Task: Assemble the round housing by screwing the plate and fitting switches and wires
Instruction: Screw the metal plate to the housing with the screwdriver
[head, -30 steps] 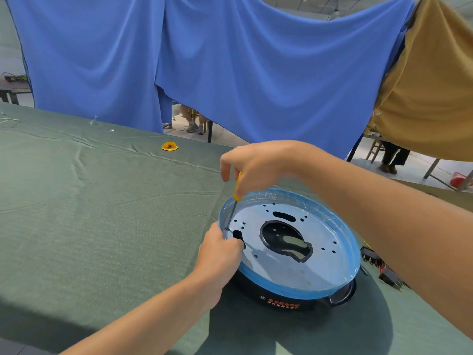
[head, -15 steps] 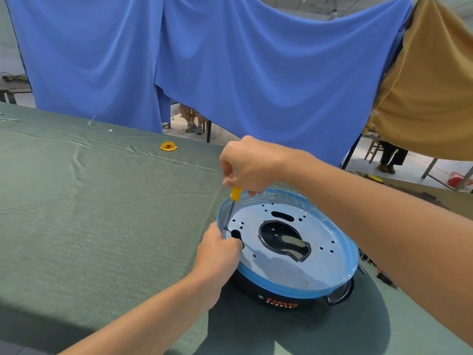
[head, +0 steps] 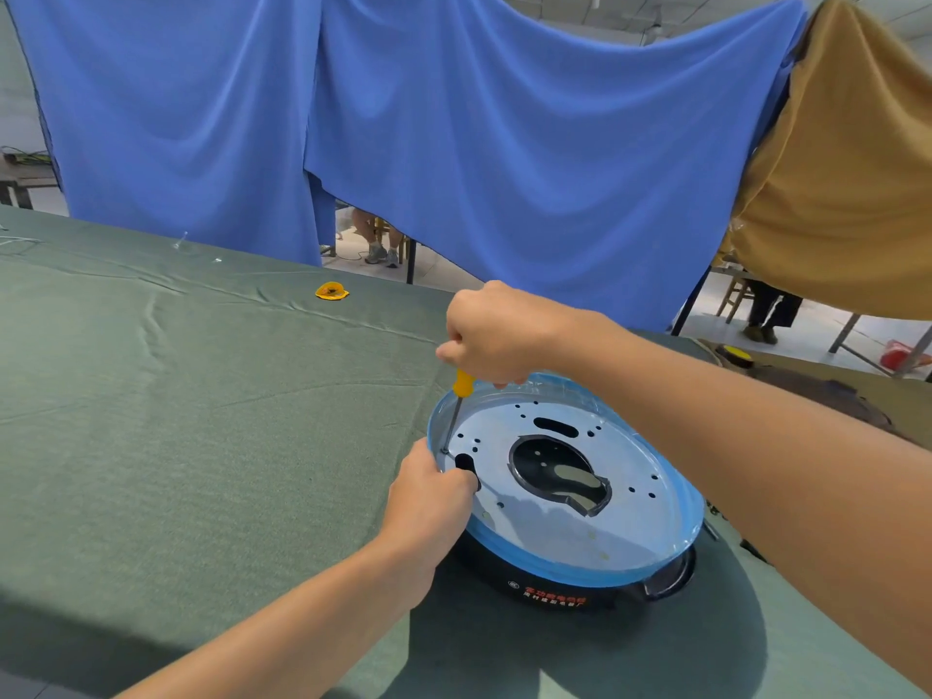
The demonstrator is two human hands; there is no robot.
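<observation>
Green-cloth table [head: 176, 471], blue drapes [head: 504, 143] behind; R hand [head: 497, 335] round screwdriver [head: 461, 383], L hand [head: 428, 502] tight on housing rim [head: 580, 572].

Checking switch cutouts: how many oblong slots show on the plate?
2: far slot toward the far rim, left slot beside the left hand; right arm may hide more.

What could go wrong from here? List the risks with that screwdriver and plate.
1. The right hand holds the yellow-handled screwdriver tilted, with its tip at a hole near the left edge of the round silvery metal plate. It could slip out and scratch the plate.
2. The left hand grips the rim right beside that tip, so a slip might jab its fingers.
</observation>
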